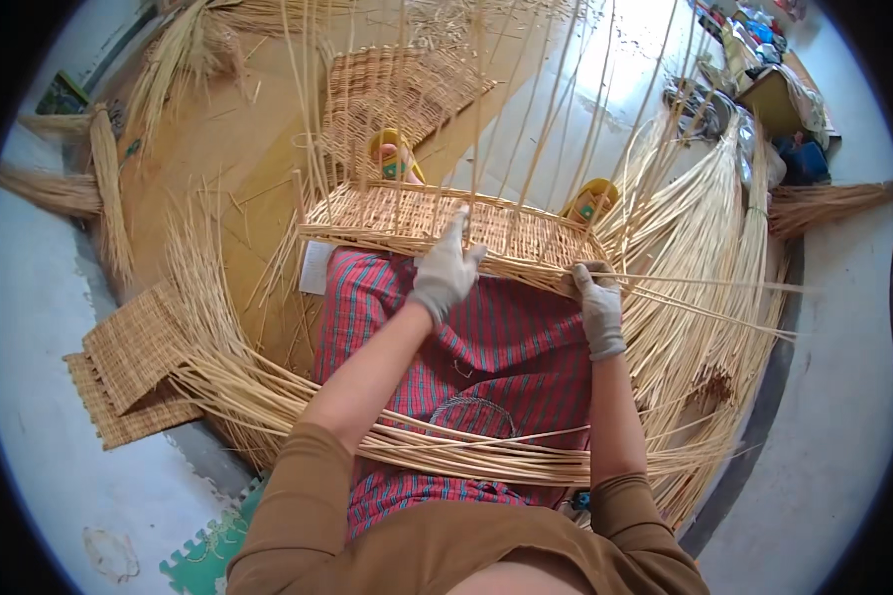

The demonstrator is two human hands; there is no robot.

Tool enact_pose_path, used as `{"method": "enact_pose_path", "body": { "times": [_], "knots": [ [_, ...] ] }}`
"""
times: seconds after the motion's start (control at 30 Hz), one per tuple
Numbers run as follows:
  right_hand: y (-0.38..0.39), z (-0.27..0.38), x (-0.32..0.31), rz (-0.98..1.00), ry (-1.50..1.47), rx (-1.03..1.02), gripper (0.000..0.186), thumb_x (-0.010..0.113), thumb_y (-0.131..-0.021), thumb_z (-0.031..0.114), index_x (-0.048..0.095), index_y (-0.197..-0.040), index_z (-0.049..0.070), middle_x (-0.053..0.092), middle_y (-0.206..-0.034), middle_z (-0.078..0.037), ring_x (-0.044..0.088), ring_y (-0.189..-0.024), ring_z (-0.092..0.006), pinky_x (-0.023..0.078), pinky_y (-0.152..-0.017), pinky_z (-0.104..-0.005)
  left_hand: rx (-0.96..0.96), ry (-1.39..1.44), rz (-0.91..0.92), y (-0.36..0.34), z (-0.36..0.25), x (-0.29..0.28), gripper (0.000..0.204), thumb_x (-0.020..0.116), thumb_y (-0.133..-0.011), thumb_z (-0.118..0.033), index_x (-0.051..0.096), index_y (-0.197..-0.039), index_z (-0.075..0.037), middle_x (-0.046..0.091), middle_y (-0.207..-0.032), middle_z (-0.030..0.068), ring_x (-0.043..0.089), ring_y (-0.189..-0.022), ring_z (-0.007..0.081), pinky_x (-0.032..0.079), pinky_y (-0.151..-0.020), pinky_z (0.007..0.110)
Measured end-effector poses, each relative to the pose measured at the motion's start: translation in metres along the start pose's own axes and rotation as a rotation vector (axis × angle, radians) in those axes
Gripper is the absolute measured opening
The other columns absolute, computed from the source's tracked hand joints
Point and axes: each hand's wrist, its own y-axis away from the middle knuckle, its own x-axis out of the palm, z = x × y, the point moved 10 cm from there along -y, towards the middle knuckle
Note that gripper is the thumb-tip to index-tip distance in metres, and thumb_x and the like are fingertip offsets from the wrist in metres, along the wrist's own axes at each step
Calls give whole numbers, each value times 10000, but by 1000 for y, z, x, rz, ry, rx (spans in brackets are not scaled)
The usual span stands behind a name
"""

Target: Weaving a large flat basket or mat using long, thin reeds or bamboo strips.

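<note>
Head view: right hand clasps the basket; left hand, fingers half-spread, seemingly empty, touches it. Likely light, springy, best held by the rim.

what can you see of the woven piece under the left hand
The woven piece is a long, flat, tan panel, apparently of wicker or a similar plant fibre, with a tight weave. It looks unfinished: thin rods stand up from it and loose strands trail rightward. It lies crosswise by the far end of the checked cloth. The gloved left hand is on its near edge, the right at its right corner.
</note>
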Motion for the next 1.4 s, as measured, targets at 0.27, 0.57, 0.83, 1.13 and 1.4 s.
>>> {"method": "enact_pose_path", "body": {
  "times": [0.27, 0.57, 0.83, 1.13, 1.4],
  "knots": [
    [-38, 154, 161, 102, 667, -844, 765, 678, -890, 43, 327, -1555, 186, 578, -1384, -190, 671, -1056, -235, 533, -914, -368, -446, 448, 172, -2, 38, 47, 242, 588, -1022, -290, 585, -1031, -49, 560, -686, 9, 615, -435, 157, 484, -396, 280],
    [7, -20, -16, -409, -144, -319, 226, 504, -1056, 173, 500, -1268, 97, 691, -926, -76, 678, -743, -157, 537, -556, -272, -394, 583, 51, -13, 44, 48, 208, 716, -921, -94, 579, -1067, -37, 653, -925, 75, 637, -508, 157, 488, -394, 285],
    [47, 22, 38, -176, -11, -154, 190, 547, -1041, 211, 556, -1162, 65, 643, -844, -54, 706, -755, -160, 454, -383, -227, -561, 421, -54, -7, 41, 41, 542, 858, -801, -214, 491, -1171, -65, 633, -689, 45, 604, -416, 165, 466, -364, 293],
    [32, 46, -51, -296, -125, -160, 87, 570, -1015, 80, 547, -1093, 112, 726, -906, -103, 555, -537, -74, 450, -470, -197, -24, -427, 262, -17, -16, 103, 362, 492, -1035, -344, 562, -1297, -103, 715, -959, 162, 735, -792, 254, 564, -656, 379],
    [-14, 52, -55, -165, 264, -248, 289, 534, -991, 14, 498, -1262, 110, 712, -1073, -127, 705, -859, -173, 580, -738, -296, -329, 341, 495, -8, 7, 144, 353, 563, -1034, -320, 581, -1277, -64, 706, -1053, 110, 709, -581, 206, 552, -476, 284]
  ]
}}
